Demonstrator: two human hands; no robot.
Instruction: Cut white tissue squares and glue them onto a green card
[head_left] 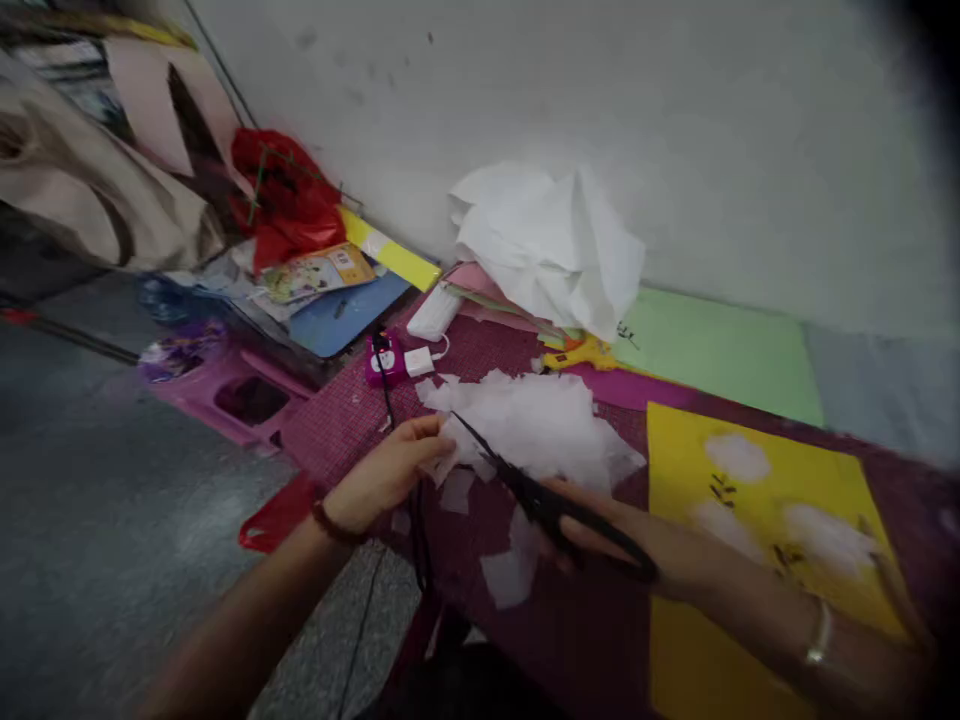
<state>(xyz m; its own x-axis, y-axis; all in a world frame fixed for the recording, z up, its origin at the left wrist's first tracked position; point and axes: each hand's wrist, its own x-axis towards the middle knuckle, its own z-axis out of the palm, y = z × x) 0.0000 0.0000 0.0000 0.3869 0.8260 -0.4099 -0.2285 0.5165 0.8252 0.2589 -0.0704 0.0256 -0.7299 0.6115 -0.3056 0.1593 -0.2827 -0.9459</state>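
Black scissors (pixel 534 497) were gripped in our right hand (pixel 621 514); with our left hand (pixel 396 464) we pinched a white scrap (pixel 442 464) near the white sheets (pixel 536 420).

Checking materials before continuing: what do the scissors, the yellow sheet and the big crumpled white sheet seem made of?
Scissors: dark and dull; handles probably plastic, blades likely metal, though blur leaves that open.
Yellow sheet: likely matte card or thick paper; flat, straight-edged, no gloss.
Crumpled white sheet: probably thin, dull paper; it holds creased folds, though fabric can't be ruled out.
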